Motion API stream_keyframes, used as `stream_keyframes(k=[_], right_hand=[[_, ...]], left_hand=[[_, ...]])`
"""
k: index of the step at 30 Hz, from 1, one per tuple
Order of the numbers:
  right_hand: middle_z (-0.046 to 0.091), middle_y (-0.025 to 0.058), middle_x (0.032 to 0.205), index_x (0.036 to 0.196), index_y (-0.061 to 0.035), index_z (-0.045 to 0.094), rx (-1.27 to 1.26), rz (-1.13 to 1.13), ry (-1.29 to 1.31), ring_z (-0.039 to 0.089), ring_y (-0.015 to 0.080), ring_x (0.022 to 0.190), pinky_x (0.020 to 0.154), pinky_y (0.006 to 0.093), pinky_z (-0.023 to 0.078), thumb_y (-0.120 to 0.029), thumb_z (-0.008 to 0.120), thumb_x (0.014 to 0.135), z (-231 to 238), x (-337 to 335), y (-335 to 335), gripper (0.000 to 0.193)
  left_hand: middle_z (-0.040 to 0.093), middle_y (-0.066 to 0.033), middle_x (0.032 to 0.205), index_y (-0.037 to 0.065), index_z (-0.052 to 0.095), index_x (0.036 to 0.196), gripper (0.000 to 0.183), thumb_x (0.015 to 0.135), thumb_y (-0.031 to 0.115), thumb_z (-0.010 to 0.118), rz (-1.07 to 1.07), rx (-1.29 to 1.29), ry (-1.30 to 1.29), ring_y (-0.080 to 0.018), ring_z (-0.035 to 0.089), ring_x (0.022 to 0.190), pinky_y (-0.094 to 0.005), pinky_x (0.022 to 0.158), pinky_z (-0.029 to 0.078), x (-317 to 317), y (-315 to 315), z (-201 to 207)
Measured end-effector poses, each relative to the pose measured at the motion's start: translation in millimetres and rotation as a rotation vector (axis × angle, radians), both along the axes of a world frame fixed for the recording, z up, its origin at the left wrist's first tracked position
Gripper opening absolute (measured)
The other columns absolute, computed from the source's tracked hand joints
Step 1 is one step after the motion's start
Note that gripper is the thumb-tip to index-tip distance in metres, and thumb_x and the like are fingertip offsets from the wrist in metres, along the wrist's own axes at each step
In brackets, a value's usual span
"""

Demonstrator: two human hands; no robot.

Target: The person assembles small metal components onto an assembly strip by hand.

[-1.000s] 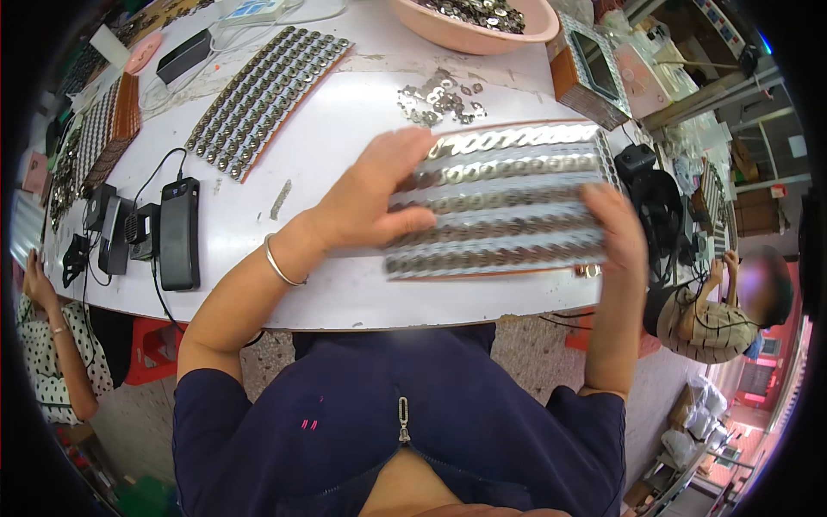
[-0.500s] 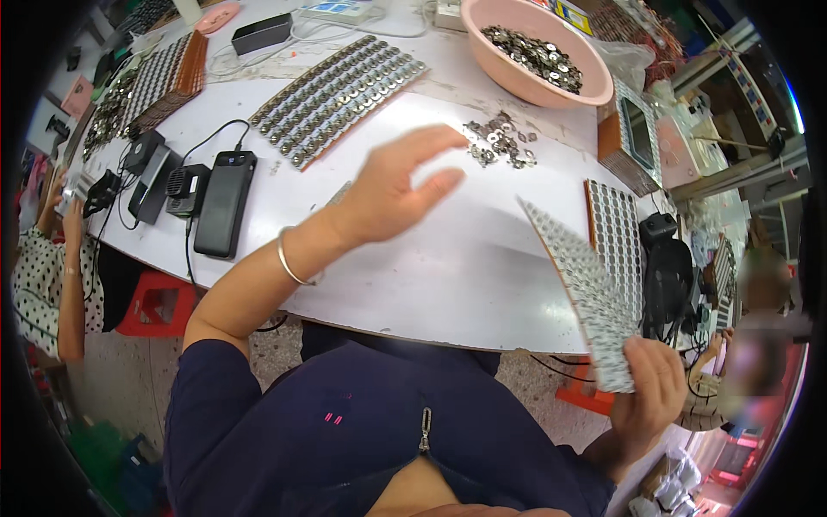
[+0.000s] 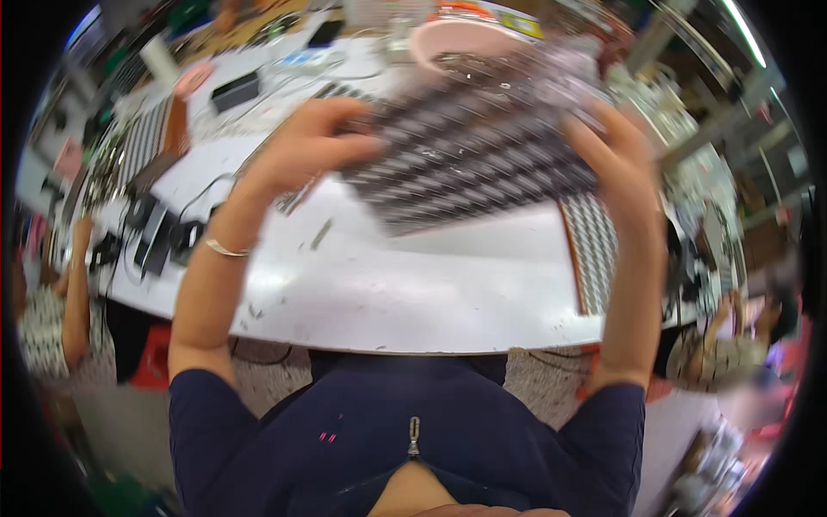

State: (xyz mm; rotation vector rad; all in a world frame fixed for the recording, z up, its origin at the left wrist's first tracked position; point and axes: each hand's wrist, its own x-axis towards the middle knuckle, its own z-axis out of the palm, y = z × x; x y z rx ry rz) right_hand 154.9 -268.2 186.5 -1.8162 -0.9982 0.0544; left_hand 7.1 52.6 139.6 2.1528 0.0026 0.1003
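Note:
A flat panel (image 3: 474,159) covered with rows of round metal pieces is raised above the table, smeared by motion. My left hand (image 3: 314,146) grips its left edge, thumb toward the near face. At the opposite edge my right hand (image 3: 616,159) holds it, thumb and fingers closed on that side. Behind my left hand and the raised panel, a similar panel (image 3: 297,198) lies on the table, mostly hidden. Close to my right forearm is another panel (image 3: 590,250) with rows of round pieces.
A pink basin (image 3: 465,39) of loose metal pieces stands at the back. Stacked panels (image 3: 155,142) and a dark open box (image 3: 235,90) are farther left. Black devices with cables (image 3: 155,241) sit at the left edge. People work at both sides; a red stool (image 3: 153,358) stands at left.
My right hand has brought the panel up from the right edge to over the table's middle. My left hand, empty before, now grips its other edge. The view has tilted upward.

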Motion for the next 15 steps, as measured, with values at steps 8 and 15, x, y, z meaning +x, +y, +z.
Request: stream_keyframes(k=[8,15], right_hand=[[0.072,0.0167,0.107,0.122,0.0017,0.066,-0.034,-0.160,-0.143,0.068,0.0305,0.100,0.085,0.0357,0.052,-0.030,0.075,0.086,-50.7,5.5,11.1,0.048],[0.046,0.0202,0.146,0.144,-0.0154,0.052,-0.812,-0.727,-0.262,0.032,0.0423,0.141,0.107,0.0677,0.023,-0.051,0.078,0.076,-147.8,3.5,-139.5,0.081]], left_hand=[[0.068,0.0000,0.084,0.004,0.071,0.103,0.022,0.085,0.017,0.072,0.488,0.110,0.387,-0.0093,0.061,0.070,-0.0266,0.062,0.048,-4.5,182.3,-67.8],[0.067,-0.0091,0.077,-0.001,0.072,0.093,0.026,0.082,0.023,0.075,0.534,0.359,0.444,-0.0183,0.061,0.063,-0.0349,0.056,0.047,3.3,231.4,-122.8]])
